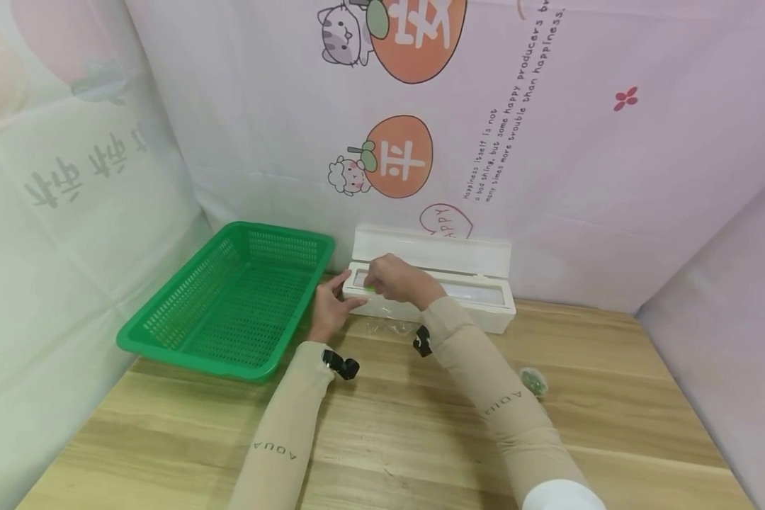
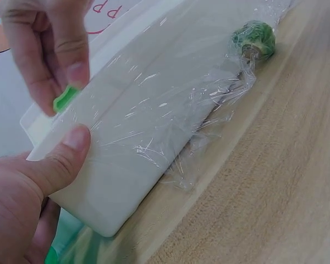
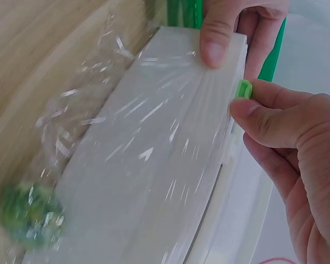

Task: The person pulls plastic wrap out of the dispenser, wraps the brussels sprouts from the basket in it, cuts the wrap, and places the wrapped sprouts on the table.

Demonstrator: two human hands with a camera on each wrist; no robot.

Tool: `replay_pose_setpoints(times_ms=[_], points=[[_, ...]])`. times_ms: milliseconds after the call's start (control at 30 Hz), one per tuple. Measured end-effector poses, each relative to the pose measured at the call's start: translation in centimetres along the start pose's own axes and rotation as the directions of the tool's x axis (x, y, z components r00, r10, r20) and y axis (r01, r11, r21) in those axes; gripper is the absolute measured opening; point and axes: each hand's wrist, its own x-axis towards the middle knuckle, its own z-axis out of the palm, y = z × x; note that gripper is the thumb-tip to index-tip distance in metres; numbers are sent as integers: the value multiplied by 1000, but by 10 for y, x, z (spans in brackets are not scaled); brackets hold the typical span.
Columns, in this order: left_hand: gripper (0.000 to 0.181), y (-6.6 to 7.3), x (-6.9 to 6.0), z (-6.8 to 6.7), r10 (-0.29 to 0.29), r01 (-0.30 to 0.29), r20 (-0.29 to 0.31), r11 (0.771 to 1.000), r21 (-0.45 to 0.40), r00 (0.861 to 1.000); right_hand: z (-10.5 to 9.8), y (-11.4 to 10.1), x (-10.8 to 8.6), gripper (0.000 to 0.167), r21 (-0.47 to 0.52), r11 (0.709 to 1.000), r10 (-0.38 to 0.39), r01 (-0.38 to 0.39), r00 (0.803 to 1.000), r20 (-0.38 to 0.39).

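A long white cling film dispenser (image 1: 499, 320) stands against the back cloth with its lid (image 1: 433, 249) raised. My left hand (image 1: 331, 306) grips its left end, with the thumb on the front side. My right hand (image 1: 397, 278) pinches a small green slide cutter (image 3: 243, 91) at the dispenser's top edge, near the left end. Clear cling film (image 2: 201, 118) hangs over the front and lies crumpled on the table. A round green vegetable (image 1: 533, 381), seemingly wrapped in film, lies to the right; its exact kind is hard to tell.
A green plastic basket (image 1: 130, 338) with perforated walls sits left of the dispenser, close to my left hand. The wooden table (image 1: 382, 439) is bordered by printed cloth (image 1: 580, 177) at the back and both sides.
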Motion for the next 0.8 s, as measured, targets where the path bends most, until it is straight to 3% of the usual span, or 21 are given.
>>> replay_pose_setpoints(times_ms=[233, 600, 800], points=[[71, -2, 1, 2, 1, -1, -20, 1000, 9, 1000, -8, 6, -24, 27, 6, 1000, -24, 24, 1000, -16], [72, 0, 0, 3, -13, 13, -20, 1000, -20, 1000, -19, 33, -80, 27, 8, 994, 105, -105, 994, 19], [72, -4, 0, 2, -2, 2, -17, 1000, -15, 1000, -25, 48, -113, 26, -10, 995, 103, -103, 995, 3]])
